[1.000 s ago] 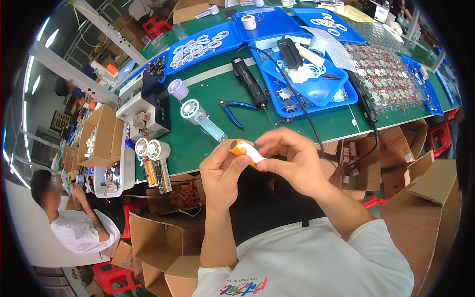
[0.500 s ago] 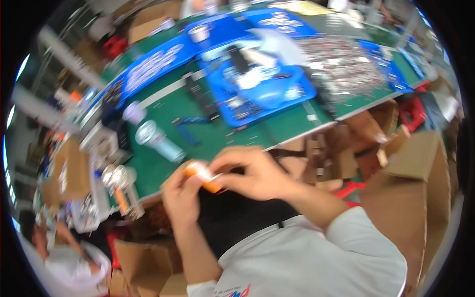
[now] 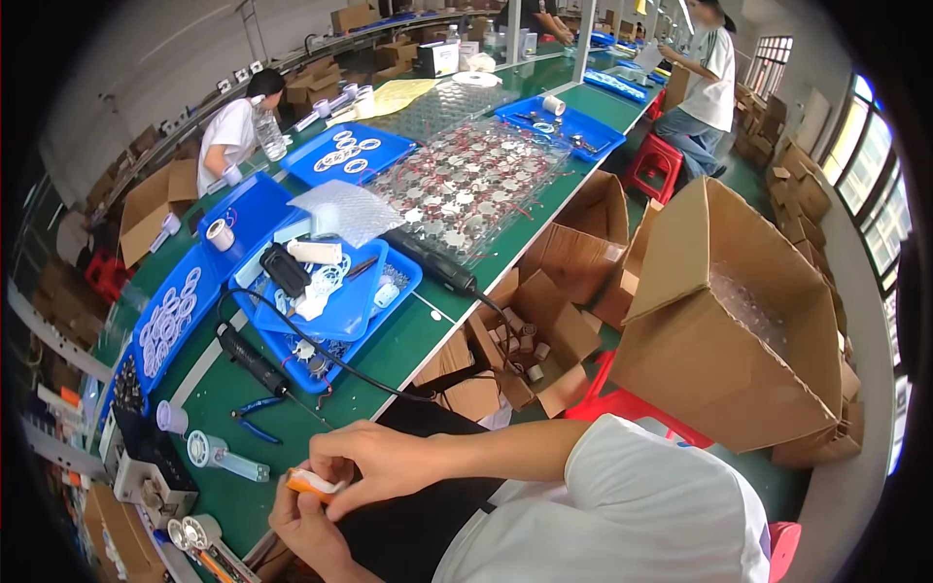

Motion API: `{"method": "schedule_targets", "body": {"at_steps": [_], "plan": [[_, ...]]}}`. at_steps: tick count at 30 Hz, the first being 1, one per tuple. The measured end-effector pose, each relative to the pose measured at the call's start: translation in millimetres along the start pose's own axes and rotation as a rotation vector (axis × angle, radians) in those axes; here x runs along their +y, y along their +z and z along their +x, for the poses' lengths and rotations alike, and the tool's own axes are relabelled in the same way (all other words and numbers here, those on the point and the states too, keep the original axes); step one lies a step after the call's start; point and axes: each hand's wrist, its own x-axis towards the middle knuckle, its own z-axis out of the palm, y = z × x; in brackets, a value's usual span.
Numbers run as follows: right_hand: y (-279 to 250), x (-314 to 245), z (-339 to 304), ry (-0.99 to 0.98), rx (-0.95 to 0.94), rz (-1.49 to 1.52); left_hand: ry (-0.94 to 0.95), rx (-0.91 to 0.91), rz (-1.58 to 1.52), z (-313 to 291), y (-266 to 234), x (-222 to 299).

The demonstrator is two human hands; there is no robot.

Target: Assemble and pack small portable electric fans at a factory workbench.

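Note:
Both hands meet low in the head view, just off the table's front edge. Between them is a small orange cylinder-like piece (image 3: 295, 478) with a white strip along it; its exact kind is unclear. My left hand (image 3: 309, 532) grips it from below, thumb and fingers closed round it. My right hand (image 3: 381, 464) pinches its white part from above with bent fingers. Close by on the green table lie a light-blue handheld fan body (image 3: 239, 464), blue-handled cutters (image 3: 259, 428) and a black electric screwdriver (image 3: 251, 360). A lilac cup-shaped part (image 3: 172, 418) stands beyond the fan body.
A blue tray (image 3: 403, 264) carries loose parts and a smaller tray. White rings fill another blue tray (image 3: 206, 277). Wired metal parts (image 3: 476, 185) cover bubble wrap. A black cable (image 3: 364, 381) crosses the table edge. Cardboard boxes (image 3: 719, 360) stand to the right. Other people sit farther off.
The view has swung, showing more of the room to the right and beyond; the hands now appear lower and further left. Both still hold the orange piece, with my right hand now over it.

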Motion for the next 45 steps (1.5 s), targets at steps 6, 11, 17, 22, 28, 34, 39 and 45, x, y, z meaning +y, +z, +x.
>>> {"method": "schedule_targets", "body": {"at_steps": [6,11,17,22,28,34,39,45], "plan": [[2,8,-3,-0.103,0.113,0.067,0.079,-0.016,-0.077,-3,13,-14],[0,11,-5,-0.181,0.138,-0.077,0.111,-0.007,-0.068,-4,10,-20],[1,10,-7,-0.066,0.051,0.005,0.078,0.053,-0.049,-6,4,-18],[2,14,-8,-0.081,-0.008,0.094,0.098,0.057,-0.017,-12,9,-11],[3,14,-8,-0.106,-0.028,0.144,0.117,0.035,-0.027,-18,9,-6],[2,19,-8,-0.087,-0.065,0.132,0.133,-0.007,-0.039,-21,12,5],[4,28,-7,-0.148,-0.053,0.16,0.15,-0.065,-0.037,-23,9,7],[0,4,-10,-0.105,0.096,-0.067,0.121,0.074,0.079,-20,18,-2]]}}
